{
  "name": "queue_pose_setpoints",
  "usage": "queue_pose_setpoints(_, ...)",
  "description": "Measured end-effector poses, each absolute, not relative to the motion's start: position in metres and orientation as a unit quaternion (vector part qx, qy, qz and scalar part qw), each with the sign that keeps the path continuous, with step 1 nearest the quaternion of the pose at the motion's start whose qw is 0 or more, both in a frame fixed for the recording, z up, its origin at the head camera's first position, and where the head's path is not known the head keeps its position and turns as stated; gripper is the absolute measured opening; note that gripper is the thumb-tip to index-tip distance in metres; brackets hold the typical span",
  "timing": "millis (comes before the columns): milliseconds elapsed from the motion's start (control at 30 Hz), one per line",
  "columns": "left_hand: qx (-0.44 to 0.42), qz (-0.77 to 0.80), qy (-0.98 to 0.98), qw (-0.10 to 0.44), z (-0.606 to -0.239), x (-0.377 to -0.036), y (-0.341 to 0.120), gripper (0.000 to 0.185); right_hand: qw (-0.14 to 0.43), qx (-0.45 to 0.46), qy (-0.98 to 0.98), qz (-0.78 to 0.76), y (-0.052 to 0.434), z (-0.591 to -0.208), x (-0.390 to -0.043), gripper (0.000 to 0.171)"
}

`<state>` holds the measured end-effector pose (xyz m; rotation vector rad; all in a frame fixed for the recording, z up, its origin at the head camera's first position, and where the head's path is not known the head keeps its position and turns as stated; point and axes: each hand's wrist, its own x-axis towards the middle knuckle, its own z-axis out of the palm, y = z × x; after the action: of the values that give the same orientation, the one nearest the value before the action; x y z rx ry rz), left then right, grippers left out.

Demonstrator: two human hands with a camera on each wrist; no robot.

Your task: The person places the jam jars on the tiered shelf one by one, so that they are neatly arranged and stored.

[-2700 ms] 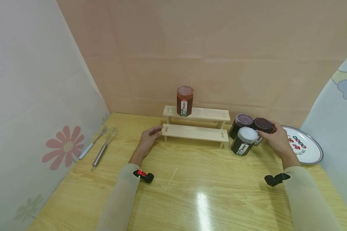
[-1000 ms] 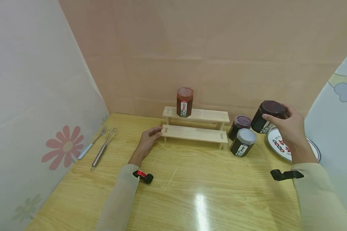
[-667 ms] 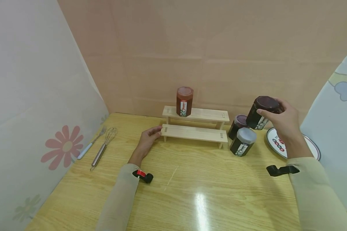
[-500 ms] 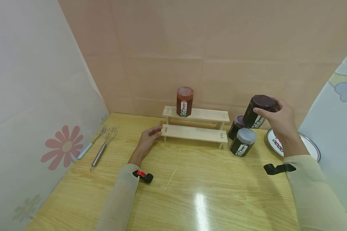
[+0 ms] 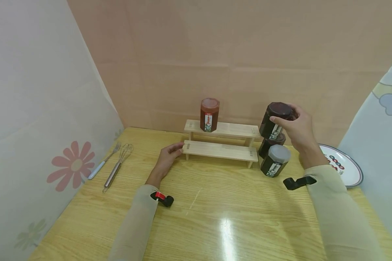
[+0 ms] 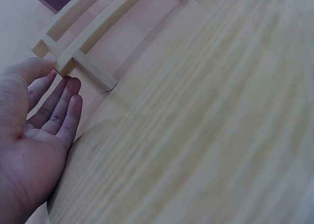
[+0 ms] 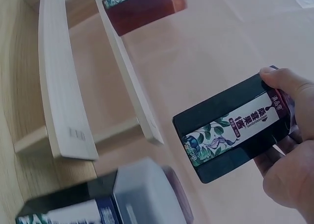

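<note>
My right hand (image 5: pixel 300 128) grips a dark jam jar (image 5: pixel 269 125) round its lid end, thumb in front. The jar is raised off the table and tilted, overlapping a purple-lidded jar (image 5: pixel 266 148) below it. In the right wrist view its berry-pictured label (image 7: pixel 235 128) faces the camera. At the left end of a two-step wooden rack (image 5: pixel 220 149), my left hand (image 5: pixel 166 157) pinches the lower board between thumb and fingers; the thumb tip lies on the board's end in the left wrist view. A red-brown jar (image 5: pixel 209 115) stands on the upper step, left of its middle.
A white-lidded jar (image 5: pixel 276 161) stands on the table (image 5: pixel 196 224) right of the rack, in front of the purple-lidded one. Farther right lies an oval plate (image 5: pixel 352 172). A whisk (image 5: pixel 114 174) and a fork (image 5: pixel 99 168) lie at the left. A cloth backdrop (image 5: pixel 235 54) rises behind.
My right hand has lifted the dark jar from beside the other two jars, swung it over the plate side, then carried it left toward the rack. The left hand stays put.
</note>
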<state>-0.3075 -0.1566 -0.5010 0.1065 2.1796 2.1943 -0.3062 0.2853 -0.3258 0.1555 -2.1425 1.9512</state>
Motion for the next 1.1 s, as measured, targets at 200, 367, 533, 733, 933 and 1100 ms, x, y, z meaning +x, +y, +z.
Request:
queue_pose_setpoints(200,0.032,0.703,0.710,0.023,-0.502,-0.309,-0.158,0.037,0.119,0.050,-0.753,0.645,0.266,-0.326,-0.316,0.057)
queue_pose_setpoints(367,0.032,0.703,0.710,0.024,-0.504,-0.309,-0.158,0.037,0.113,0.031,-0.775,0.621,0.253,-0.328,-0.322,0.057)
queue_pose_setpoints(533,0.032,0.702,0.711,0.022,-0.505,-0.309,-0.159,0.037,0.104,0.030,-0.797,0.593,0.241,-0.330,-0.327,0.063)
queue_pose_setpoints(733,0.034,0.704,0.709,0.020,-0.505,-0.308,-0.159,0.037,0.110,0.043,-0.781,0.614,0.223,-0.331,-0.333,0.059)
queue_pose_setpoints(933,0.032,0.711,0.702,0.021,-0.503,-0.306,-0.157,0.037,0.100,0.055,-0.766,0.632,0.209,-0.333,-0.339,0.058)
queue_pose_setpoints(1100,0.034,0.710,0.703,0.023,-0.501,-0.306,-0.155,0.038,0.089,0.056,-0.766,0.634,0.201,-0.336,-0.343,0.060)
